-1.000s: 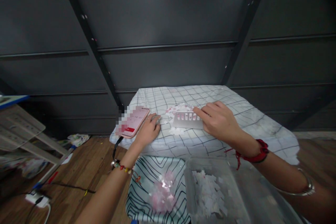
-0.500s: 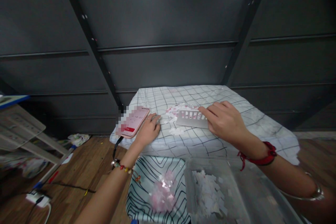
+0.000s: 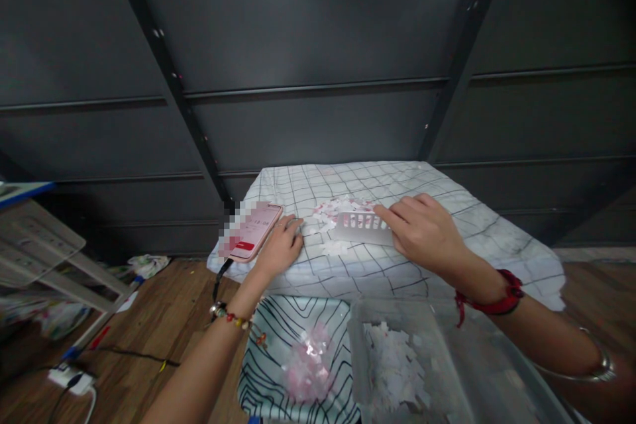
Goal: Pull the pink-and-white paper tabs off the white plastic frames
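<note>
My right hand [image 3: 422, 228] grips the right end of a small white plastic piece with a row of slots [image 3: 365, 228], which stands on its edge on the checked cloth [image 3: 472, 238]. Behind that piece lies a heap of small white and pink paper-like scraps [image 3: 342, 207]. A few white scraps [image 3: 335, 248] rest in front of it. My left hand [image 3: 283, 242] lies on the cloth, fingers apart and holding nothing, close beside a pink phone [image 3: 256, 232] with a lit screen.
Below the cloth's front edge stand a striped, cloth-lined tray [image 3: 258, 371] holding shiny pink pieces [image 3: 311, 364] and a clear plastic bin [image 3: 442, 358] with white scraps [image 3: 395, 364]. A dark panelled wall [image 3: 318, 126] rises behind. A power strip [image 3: 72, 377] lies on the floor at left.
The slotted white piece has tipped and shifted slightly nearer to me in my right hand. My left hand stays where it was.
</note>
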The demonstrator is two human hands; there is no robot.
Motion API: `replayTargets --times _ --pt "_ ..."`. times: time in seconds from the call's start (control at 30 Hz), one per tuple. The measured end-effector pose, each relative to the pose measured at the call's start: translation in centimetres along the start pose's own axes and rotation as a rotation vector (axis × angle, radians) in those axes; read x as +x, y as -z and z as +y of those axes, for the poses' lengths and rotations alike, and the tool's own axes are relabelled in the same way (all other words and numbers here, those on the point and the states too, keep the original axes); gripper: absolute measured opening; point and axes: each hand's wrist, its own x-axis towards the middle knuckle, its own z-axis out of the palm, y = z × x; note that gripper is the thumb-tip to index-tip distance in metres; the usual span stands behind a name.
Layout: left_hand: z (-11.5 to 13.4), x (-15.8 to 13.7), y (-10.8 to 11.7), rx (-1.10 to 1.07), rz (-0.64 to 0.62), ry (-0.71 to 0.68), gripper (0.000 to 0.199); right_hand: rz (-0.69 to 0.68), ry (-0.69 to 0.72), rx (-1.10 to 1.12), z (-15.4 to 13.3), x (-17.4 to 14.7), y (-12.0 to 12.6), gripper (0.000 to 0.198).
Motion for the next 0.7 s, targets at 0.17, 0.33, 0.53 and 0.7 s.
replayTargets --times 0.17,0.33,0.53,0.7 --pt "0.07 0.02 -0.09 0.004 -0.001 0.004 0.036 -0.017 -0.025 -0.042 0.23 -0.20 -0.10 0.024" --pt "0.01 0.01 -0.21 -0.001 0.001 0.004 0.037 -0.007 -0.015 -0.045 0.20 -0.31 -0.22 0.025" --pt "-0.06 -0.03 -0.23 -0.002 0.000 -0.003 0.037 -0.008 -0.038 -0.075 0.48 -0.44 -0.52 0.025" --pt "0.03 0.01 -0.15 -0.015 0.012 0.000 0.036 -0.004 -0.012 -0.018 0.15 -0.39 -0.30 0.024"
